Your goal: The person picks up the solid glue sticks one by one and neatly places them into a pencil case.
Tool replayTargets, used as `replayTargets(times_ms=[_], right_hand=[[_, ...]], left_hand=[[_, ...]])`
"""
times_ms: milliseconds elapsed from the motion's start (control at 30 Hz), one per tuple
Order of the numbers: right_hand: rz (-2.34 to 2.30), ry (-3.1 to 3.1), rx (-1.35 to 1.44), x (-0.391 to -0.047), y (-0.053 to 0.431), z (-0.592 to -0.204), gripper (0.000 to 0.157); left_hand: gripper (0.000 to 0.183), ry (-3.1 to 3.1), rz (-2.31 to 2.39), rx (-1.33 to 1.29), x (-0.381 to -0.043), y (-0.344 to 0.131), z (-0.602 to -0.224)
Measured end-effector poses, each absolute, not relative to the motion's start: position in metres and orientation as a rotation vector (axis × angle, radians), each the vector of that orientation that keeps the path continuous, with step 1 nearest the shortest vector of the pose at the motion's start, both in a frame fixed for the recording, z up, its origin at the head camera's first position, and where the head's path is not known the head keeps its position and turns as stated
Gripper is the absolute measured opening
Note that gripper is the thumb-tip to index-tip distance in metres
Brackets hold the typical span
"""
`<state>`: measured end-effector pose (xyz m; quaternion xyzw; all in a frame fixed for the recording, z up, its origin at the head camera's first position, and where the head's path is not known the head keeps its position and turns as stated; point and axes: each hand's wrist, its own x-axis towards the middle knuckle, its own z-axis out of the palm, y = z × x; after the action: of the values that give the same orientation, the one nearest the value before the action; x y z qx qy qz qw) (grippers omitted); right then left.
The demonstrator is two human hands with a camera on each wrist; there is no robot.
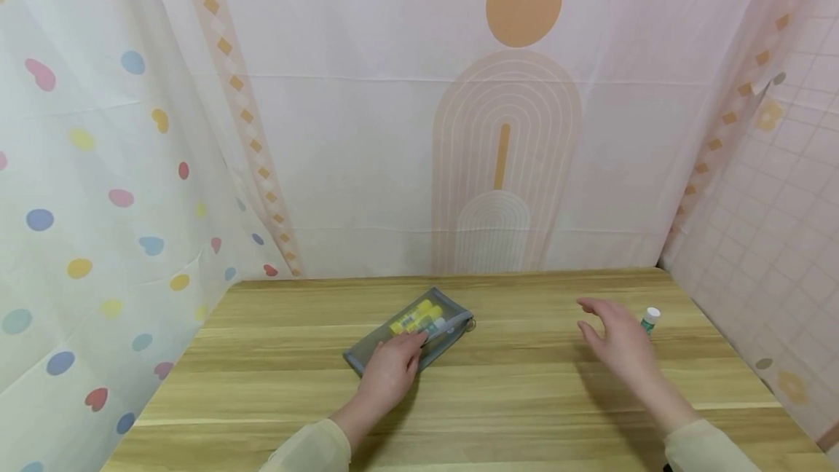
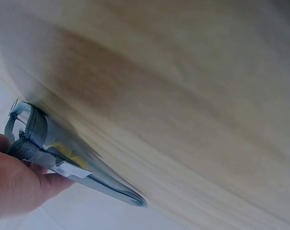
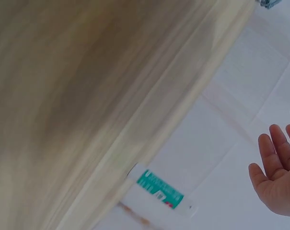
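My left hand [image 1: 391, 370] grips the near edge of a grey mesh zip pouch [image 1: 451, 306] on the table. In the left wrist view, the thumb and fingers close around the trim of the pouch [image 2: 104, 186]. Through the mesh show yellow tubes [image 1: 413, 320] and a white-capped green one [image 1: 434, 325]. To the right, my right hand [image 1: 619, 341] hovers over the table with its fingers spread and nothing in them. Just beyond it stands a glue stick [image 1: 650, 319] with a white cap and green label, upright and apart from the hand in the right wrist view.
The wood-grain table [image 1: 524, 384] runs back to a patterned curtain [image 1: 354, 166]. Dotted cloth [image 1: 98, 239] hangs along the left side and checked cloth [image 1: 780, 239] along the right. A small metal ring [image 1: 471, 324] hangs at the pouch's right corner.
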<state>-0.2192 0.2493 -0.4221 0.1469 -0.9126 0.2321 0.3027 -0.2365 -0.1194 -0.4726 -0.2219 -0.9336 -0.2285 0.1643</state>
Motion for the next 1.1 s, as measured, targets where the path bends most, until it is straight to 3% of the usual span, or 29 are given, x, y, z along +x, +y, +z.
replayTargets(times_ms=[433, 1100], right_hand=[[0.607, -2.308, 0.326, -0.215, 0.28, -0.42, 0.036], [0.884, -2.481, -0.065, -0.209, 0.318, -0.417, 0.044]], left_hand=[[0.029, -2.664, -0.658, -0.626, -0.236, -0.119, -0.471], [0.029, -2.657, -0.682, -0.628, -0.235, -0.119, -0.471]])
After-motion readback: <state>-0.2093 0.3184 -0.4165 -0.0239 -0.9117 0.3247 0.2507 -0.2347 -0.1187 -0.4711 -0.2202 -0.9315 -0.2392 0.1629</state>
